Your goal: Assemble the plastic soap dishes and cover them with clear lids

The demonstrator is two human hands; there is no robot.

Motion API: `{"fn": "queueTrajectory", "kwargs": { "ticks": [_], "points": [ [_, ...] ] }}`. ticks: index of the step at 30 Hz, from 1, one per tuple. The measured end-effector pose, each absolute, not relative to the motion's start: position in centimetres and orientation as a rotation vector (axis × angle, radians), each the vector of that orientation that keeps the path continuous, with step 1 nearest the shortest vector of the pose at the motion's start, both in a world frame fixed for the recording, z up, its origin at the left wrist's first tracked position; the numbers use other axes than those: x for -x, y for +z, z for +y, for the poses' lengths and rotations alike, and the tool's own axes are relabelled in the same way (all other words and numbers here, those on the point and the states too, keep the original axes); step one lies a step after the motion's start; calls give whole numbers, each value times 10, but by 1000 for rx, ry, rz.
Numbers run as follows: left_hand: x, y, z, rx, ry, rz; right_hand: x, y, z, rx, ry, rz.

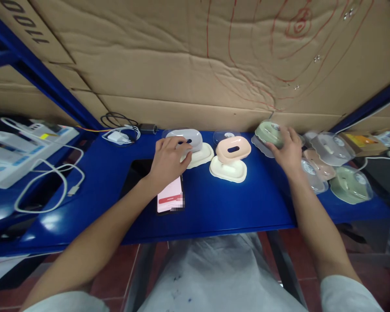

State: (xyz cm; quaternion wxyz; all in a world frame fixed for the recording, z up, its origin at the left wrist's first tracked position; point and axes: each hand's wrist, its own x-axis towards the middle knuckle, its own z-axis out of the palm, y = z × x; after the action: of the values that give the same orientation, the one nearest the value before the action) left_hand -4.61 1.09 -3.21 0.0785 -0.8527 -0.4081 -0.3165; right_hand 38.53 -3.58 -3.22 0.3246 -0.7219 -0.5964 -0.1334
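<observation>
My left hand [169, 158] is curled over the near left side of a lavender-grey soap dish [195, 138] with an oval slot, which overlaps a cream tray [203, 154]. My right hand [289, 149] grips the right end of a green soap box [266, 131] with a clear lid, thumb on its near side and fingers over the top. A greyish scalloped piece [260, 145] shows under the green box. Between my hands, a peach soap dish [243, 147] with a slot rests against another cream tray [229, 172].
Clear-lidded soap boxes, one green [349, 186], are grouped at the right. A clear lid [221, 138] lies behind the peach dish. Left are a phone [169, 197], a charger with cable [120, 137] and a power strip [6, 167]. Cardboard [169, 82] walls the back.
</observation>
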Motion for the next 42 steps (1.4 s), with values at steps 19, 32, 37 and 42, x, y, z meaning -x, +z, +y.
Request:
{"fn": "queueTrajectory", "kwargs": {
  "ticks": [19,32,37,42],
  "points": [
    [31,-30,-15,2897,-751,-769,-276,-28,-60,1184,222,-2063],
    [26,-42,-20,2866,-668,-681,-269,-35,-61,1196,247,-1926],
    [27,-44,-17,2954,-559,-579,-268,-42,-57,1315,-12,-1930],
    [26,-41,-19,3019,-552,-562,-282,-47,-50,1432,-166,-1793]
  ]
}}
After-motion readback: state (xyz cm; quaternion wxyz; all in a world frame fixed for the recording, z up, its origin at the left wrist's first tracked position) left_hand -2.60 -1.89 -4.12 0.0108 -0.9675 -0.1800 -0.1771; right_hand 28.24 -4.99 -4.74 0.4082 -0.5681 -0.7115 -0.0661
